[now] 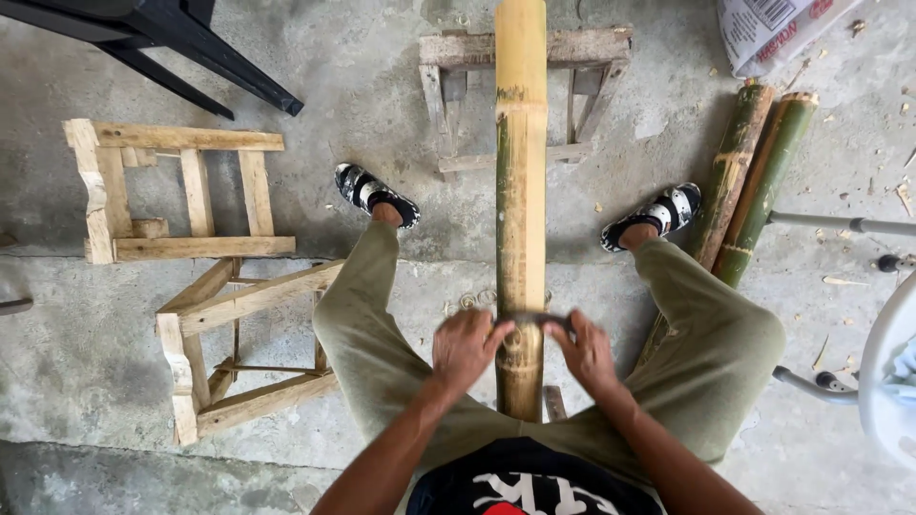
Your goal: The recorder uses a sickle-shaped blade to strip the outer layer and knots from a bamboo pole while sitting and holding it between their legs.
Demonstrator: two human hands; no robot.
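A long yellow-green bamboo pole (521, 191) runs from between my knees out over a small wooden stand (458, 57). Across the pole, near a node, lies a dark blade (534, 319). My left hand (468, 348) grips the blade's left end and my right hand (586, 351) grips its right end. Both hands press on the pole's top side. I sit with my legs spread, one foot in patterned footwear on each side of the pole.
Two wooden stools (172, 191) (239, 353) lie on the concrete floor to the left. Several green bamboo lengths (754, 181) lie right of my right foot. Black chair legs (191, 48) stand at top left, a printed sack (773, 29) at top right, metal tubing (840, 224) at right.
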